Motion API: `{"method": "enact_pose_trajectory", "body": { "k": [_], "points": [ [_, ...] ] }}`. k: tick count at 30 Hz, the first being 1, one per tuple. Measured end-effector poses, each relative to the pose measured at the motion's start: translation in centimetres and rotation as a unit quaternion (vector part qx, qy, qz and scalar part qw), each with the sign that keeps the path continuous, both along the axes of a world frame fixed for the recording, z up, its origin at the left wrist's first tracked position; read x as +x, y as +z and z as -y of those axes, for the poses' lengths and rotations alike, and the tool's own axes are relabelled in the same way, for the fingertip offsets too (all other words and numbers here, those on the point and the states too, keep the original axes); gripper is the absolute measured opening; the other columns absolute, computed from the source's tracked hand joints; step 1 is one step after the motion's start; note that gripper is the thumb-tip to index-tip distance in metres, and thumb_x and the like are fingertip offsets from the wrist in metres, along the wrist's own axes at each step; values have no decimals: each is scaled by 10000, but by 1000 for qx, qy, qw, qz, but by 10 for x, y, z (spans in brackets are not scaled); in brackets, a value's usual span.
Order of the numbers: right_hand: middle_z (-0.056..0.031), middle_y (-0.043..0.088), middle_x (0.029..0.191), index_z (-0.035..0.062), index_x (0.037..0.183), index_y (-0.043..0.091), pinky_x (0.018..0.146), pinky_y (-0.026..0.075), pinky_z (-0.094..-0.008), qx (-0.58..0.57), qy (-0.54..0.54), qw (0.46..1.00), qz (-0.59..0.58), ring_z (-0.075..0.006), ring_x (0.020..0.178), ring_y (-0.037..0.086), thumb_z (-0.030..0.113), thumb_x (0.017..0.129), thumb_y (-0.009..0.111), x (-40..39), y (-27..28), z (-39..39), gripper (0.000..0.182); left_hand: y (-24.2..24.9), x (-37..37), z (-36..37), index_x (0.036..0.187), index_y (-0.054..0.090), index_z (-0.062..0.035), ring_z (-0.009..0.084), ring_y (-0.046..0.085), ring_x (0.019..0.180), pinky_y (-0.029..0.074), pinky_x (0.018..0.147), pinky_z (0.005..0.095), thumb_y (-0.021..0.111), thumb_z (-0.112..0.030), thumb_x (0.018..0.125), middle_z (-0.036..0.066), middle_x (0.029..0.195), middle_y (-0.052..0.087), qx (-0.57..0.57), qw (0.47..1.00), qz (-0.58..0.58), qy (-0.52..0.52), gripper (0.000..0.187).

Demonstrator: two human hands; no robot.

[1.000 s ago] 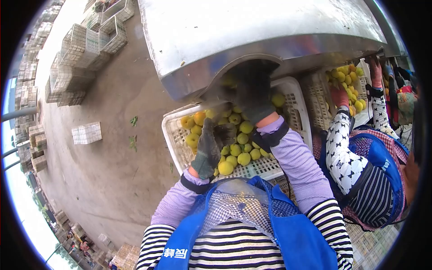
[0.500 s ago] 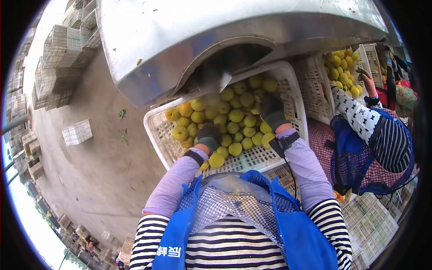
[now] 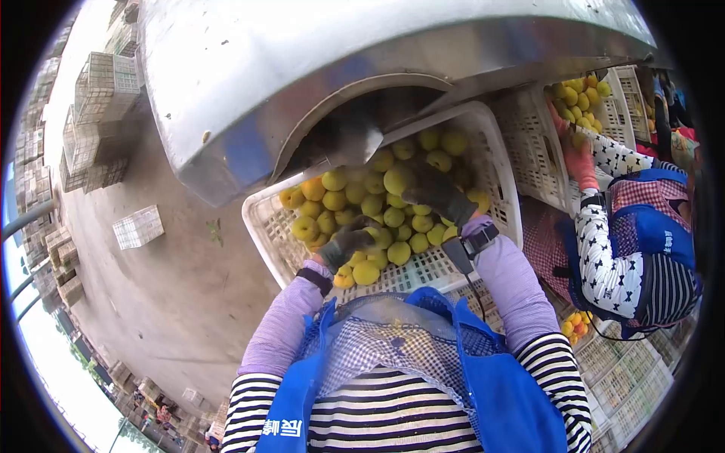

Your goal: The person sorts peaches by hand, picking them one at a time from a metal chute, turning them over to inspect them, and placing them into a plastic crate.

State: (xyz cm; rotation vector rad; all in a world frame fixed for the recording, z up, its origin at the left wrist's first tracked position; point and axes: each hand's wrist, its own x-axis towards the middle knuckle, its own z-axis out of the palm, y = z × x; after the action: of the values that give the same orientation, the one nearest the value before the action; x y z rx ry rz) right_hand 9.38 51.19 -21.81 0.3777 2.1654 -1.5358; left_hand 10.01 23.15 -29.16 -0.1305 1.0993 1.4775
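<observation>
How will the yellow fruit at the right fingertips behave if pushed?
The yellow fruit looks nearly round, so it would probably roll, though the packed fruits around it should stop it soon. It resembles a peach, so a hard push might bruise it.

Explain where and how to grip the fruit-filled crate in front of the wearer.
Probably best: grip the white crate by its rim at both short ends, coming from the near side. Fruit crowds its middle, and the metal housing overhangs the far edge.

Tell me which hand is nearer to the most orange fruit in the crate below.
Left. The left hand is on the body side of the orange fruit; the right hand is farther right, over the crate.
</observation>
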Motion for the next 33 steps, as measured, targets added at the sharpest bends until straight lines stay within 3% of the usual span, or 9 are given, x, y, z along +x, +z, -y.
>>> {"method": "enact_pose_trajectory", "body": {
  "k": [1, 3, 5, 8, 17, 21, 24, 27, 33],
  "points": [
    [-165, 566, 1317, 56, 1412, 452, 1024, 449, -391, -116, -24, 993, 10, -269, 1232, 538, 280, 766, 774, 4, 32, 8, 756, 4, 2, 4, 1213, 586, -28, 207, 579, 1104, 490, 944, 311, 619, -155, 884, 81, 1167, 599, 82, 993, 18, 83, 354],
    [-146, 569, 1317, 60, 1437, 443, 1046, 430, -385, -341, -65, 937, 31, -260, 1239, 524, 294, 774, 776, 11, 84, 24, 779, 59, -6, -1, 1240, 572, -16, 213, 567, 1146, 475, 980, 322, 594, -140, 907, 101, 1215, 586, 59, 960, -264, 67, 356],
    [-152, 573, 1300, 60, 1436, 454, 1043, 430, -387, -264, -8, 964, -36, -255, 1223, 530, 307, 777, 778, 22, 74, 34, 775, 106, -9, -12, 1280, 547, 12, 219, 552, 1192, 449, 1026, 331, 537, -110, 963, 112, 1274, 575, 44, 874, -471, 113, 340],
    [-171, 590, 1237, 56, 1433, 469, 923, 501, -363, -38, 75, 980, -182, -245, 1095, 603, 350, 777, 778, 27, 71, 45, 783, 149, -21, -21, 1303, 531, 25, 212, 546, 1210, 438, 1033, 316, 554, -71, 972, 125, 1320, 560, 131, 951, -3, 281, 346],
    [-179, 596, 1158, 46, 1405, 488, 761, 563, -354, 183, 16, 950, -252, -275, 919, 669, 357, 735, 823, 19, 162, 75, 811, 199, -27, -24, 1187, 609, 39, 126, 616, 931, 509, 825, 271, 588, -180, 992, 79, 1040, 682, -85, 906, -329, 252, 295],
    [-180, 608, 1133, 23, 1345, 528, 735, 566, -373, 213, -41, 912, -348, -299, 886, 673, 424, 741, 803, -2, 169, 88, 775, 214, -43, -11, 1187, 613, 49, 208, 641, 1005, 522, 878, 326, 474, -134, 1011, 136, 1103, 674, -58, 882, -368, 290, 289],
    [-168, 632, 1071, 24, 1232, 593, 691, 555, -393, 352, -39, 847, -395, -303, 846, 669, 456, 758, 775, -39, 145, 90, 667, 175, -48, -2, 1194, 597, 56, 254, 648, 1005, 529, 878, 352, 462, -99, 986, 164, 1106, 661, -169, 696, -670, 196, 292],
    [-149, 649, 979, 40, 1116, 636, 653, 536, -422, 442, -16, 821, -361, -305, 813, 661, 468, 774, 751, -60, 126, 99, 559, 193, -37, 1, 1210, 579, 55, 276, 650, 1008, 530, 886, 366, 482, -60, 944, 178, 1116, 647, -110, 790, -564, 214, 305],
    [-123, 654, 840, 50, 979, 654, 625, 522, -425, 431, -16, 821, -375, -317, 757, 659, 491, 766, 755, -88, 136, 112, 500, 194, -29, 16, 1268, 569, 29, 219, 612, 1105, 506, 946, 333, 508, -93, 979, 144, 1186, 634, -39, 839, -488, 237, 320]
  ]
}}
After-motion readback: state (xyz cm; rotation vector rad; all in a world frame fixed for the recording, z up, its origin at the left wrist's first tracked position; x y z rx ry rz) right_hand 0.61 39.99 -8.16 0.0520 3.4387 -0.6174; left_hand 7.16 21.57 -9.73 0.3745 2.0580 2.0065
